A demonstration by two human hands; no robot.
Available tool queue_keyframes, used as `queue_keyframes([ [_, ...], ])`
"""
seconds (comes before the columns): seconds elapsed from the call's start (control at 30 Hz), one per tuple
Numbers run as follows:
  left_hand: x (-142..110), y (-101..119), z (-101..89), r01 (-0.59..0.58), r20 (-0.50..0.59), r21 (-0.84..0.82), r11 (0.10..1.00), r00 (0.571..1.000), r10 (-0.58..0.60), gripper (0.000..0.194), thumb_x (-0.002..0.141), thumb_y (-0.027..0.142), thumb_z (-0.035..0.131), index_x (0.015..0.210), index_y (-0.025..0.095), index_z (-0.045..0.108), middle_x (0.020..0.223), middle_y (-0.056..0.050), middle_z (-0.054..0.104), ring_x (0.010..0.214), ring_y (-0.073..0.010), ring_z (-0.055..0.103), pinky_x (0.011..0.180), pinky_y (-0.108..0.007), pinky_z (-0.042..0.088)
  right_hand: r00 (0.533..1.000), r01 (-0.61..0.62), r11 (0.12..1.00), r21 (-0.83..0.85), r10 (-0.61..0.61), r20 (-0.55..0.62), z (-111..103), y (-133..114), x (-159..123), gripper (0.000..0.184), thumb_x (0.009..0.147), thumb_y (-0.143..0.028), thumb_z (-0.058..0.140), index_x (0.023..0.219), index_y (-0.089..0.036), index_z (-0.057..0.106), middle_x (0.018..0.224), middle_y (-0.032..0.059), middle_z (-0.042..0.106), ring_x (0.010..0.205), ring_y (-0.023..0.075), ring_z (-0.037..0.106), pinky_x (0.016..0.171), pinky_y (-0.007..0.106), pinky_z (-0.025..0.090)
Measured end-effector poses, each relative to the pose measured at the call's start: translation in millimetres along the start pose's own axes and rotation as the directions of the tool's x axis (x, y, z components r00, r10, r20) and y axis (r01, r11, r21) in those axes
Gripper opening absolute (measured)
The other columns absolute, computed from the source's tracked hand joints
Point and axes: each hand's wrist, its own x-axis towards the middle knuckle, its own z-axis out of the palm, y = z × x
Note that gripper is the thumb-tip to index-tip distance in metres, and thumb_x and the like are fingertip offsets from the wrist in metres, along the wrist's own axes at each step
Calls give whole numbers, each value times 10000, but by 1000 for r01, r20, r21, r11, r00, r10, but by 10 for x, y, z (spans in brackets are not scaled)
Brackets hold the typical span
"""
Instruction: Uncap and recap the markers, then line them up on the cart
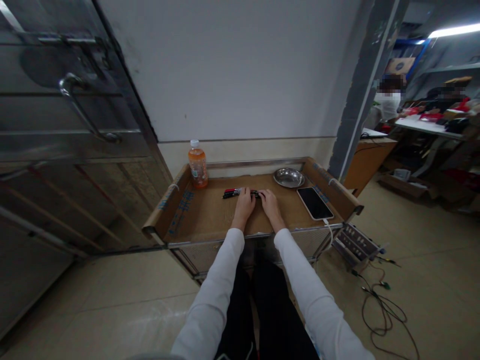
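Several pens (230, 193), mostly black with one red, lie side by side across the cardboard-covered cart top (210, 217). My left hand (245, 204) is closed over the middle of the bundle, and its fingers cover part of the pens. At the bundle's right end, my right hand (269, 204) has its fingers bent and closed on the pen ends. The two hands are close together, with the pens between them. How many pens are under the fingers is hidden.
An orange drink bottle (198, 165) stands at the back left. A round steel dish (289, 177) sits at the back right, beside a phone (315, 203) with a white cable (330, 233). Raised cardboard sides edge the cart. A power strip box (356, 245) and loose cables (386, 315) lie on the floor.
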Motion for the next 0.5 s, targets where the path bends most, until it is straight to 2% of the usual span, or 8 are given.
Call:
queue_keyframes([
  [0.13, -1, -7, 6, -66, 31, -58, 996, 997, 68, 134, 876, 90, 427, 944, 160, 518, 987, -101, 583, 985, -212, 563, 923, -373, 467, 999, 37, 999, 25, -37, 32, 21, 7, 3, 286, 920, -143, 409, 1031, -164, 672, 1052, 101, 662, 978, 181, 590, 907, 284, 442],
  [0.27, -14, -10, -6, -57, 25, -82, 995, 998, 59, 106, 882, 111, 448, 940, 164, 517, 984, -92, 592, 955, -197, 573, 908, -347, 475, 998, 53, 997, 50, -55, 38, 29, 26, 1, 292, 909, -146, 418, 1039, -177, 677, 1048, 103, 656, 980, 194, 585, 919, 316, 447],
  [0.5, -64, 63, -84, 56, 60, 177, 983, 996, -68, 87, 886, 163, 474, 941, 163, 541, 1005, -103, 585, 962, -206, 584, 852, -313, 465, 997, 66, 996, 66, -69, 39, 43, 46, -13, 275, 870, -99, 459, 1025, -181, 672, 1032, 90, 637, 975, 185, 575, 929, 319, 446],
])
